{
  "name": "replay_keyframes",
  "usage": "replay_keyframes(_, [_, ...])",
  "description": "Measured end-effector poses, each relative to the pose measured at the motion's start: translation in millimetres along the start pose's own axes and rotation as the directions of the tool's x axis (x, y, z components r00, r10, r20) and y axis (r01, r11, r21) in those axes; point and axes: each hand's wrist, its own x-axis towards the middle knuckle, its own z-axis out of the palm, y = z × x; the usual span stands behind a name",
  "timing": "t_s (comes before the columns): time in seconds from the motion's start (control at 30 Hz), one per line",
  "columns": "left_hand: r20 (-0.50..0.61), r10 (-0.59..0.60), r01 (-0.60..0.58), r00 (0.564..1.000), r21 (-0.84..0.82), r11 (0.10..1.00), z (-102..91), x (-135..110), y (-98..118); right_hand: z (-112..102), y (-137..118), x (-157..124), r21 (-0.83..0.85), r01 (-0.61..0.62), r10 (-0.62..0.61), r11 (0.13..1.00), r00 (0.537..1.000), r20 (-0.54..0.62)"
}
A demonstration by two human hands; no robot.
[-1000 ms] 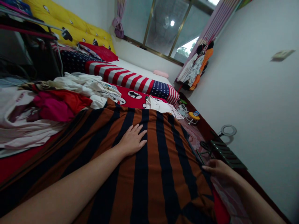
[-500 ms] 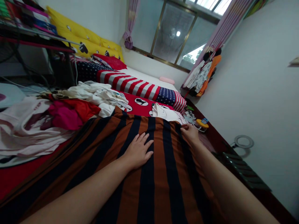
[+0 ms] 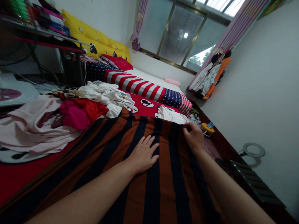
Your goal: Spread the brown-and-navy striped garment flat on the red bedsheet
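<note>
A brown-and-black striped cloth lies spread over the red bed, with heaped clothes to its left and a window beyond. The left hand rests flat on it, fingers spread, while the right hand pinches its far edge beside the white wall.

Left hand at centre frame, flat, palm down, fingers spread, forearm stretched from lower left. Right hand just right of it, fingers curled in a pinch.
</note>
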Motion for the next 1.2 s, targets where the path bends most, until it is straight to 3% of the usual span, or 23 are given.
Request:
replay_keyframes(0.03, [-0.001,-0.002,0.002,1.0,0.001,1.0,-0.3,-0.1,0.5,-9.1,-3.4,-14.2,0.023,0.089,-0.09,0.996,0.996,0.002])
replay_keyframes(0.07, [0.001,-0.004,0.004,1.0,0.002,1.0,-0.6,-0.1,1.1,-18.0,-6.9,-28.9,0.032,0.163,-0.165,0.986,0.983,0.081])
replay_keyframes(0.13, [0.001,-0.01,0.01,1.0,0.006,1.0,-0.7,0.1,2.2,-33.3,-13.4,-55.0,0.038,0.255,-0.251,0.966,0.895,0.368])
replay_keyframes(0.2, [-0.006,-0.014,0.014,1.0,0.015,1.0,0.1,0.3,2.7,-43.4,-17.9,-70.1,0.02,0.257,-0.227,0.966,0.814,0.534])
replay_keyframes(0.23, [-0.012,-0.012,0.012,1.0,0.021,1.0,0.7,0.4,2.7,-45.9,-19.1,-72.4,0.008,0.228,-0.196,0.974,0.819,0.54])
replay_keyframes(0.33, [-0.024,0.003,-0.003,1.0,0.034,0.999,2.8,0.4,1.8,-41.8,-18.2,-63.1,0.009,0.067,-0.065,0.998,0.91,0.41])
replay_keyframes(0.4, [-0.027,0.012,-0.011,1.0,0.036,0.999,3.3,0.3,1.1,-31.2,-15.9,-51.5,0.047,-0.035,0.016,0.998,0.932,0.363])
replay_keyframes(0.47, [-0.026,0.012,-0.011,1.0,0.037,0.999,3.0,0.4,0.7,-18.6,-14.3,-41.8,0.1,-0.096,0.048,0.99,0.915,0.402])
replay_keyframes(0.53, [-0.025,0.008,-0.007,1.0,0.04,0.999,2.3,0.8,0.7,-9.5,-13.5,-34.4,0.171,-0.13,0.029,0.977,0.869,0.494])
replay_keyframes(0.67, [-0.017,0.007,-0.007,1.0,0.04,0.999,1.3,1.7,1.1,-12.5,-8.5,-10.8,0.217,-0.228,0.053,0.949,0.795,0.604])
replay_keyframes(0.73, [-0.01,0.009,-0.009,1.0,0.037,0.999,1.3,1.7,1.1,-19.3,-2.6,9.5,0.282,-0.349,0.14,0.894,0.814,0.564])
replay_keyframes(0.8, [-0.003,0.009,-0.008,1.0,0.032,0.999,1.4,1.2,0.9,-22.2,4.1,29.2,0.432,-0.452,0.255,0.781,0.861,0.441])
replay_keyframes(0.87, [0.0,0.007,-0.007,1.0,0.028,1.0,1.5,0.5,0.5,-18.0,9.2,39.6,0.552,-0.422,0.33,0.719,0.907,0.263])
replay_keyframes(0.93, [-0.002,0.005,-0.005,1.0,0.025,1.0,1.5,0.0,0.2,-8.2,12.0,35.8,0.547,-0.354,0.347,0.759,0.93,0.12])
replay_keyframes(1.0, [-0.005,0.003,-0.003,1.0,0.022,1.0,1.5,-0.2,0.2,3.1,14.3,19.5,0.474,-0.301,0.316,0.828,0.947,0.049])
replay_keyframes(1.1, [-0.007,-0.003,0.003,1.0,0.018,1.0,1.7,0.5,0.5,14.0,22.9,-12.6,0.381,-0.258,0.277,0.888,0.961,0.005])
replay_keyframes(1.2, [-0.003,-0.008,0.008,1.0,0.021,1.0,1.7,1.2,0.9,13.4,40.7,-33.6,0.219,-0.309,0.314,0.925,0.949,0.016])
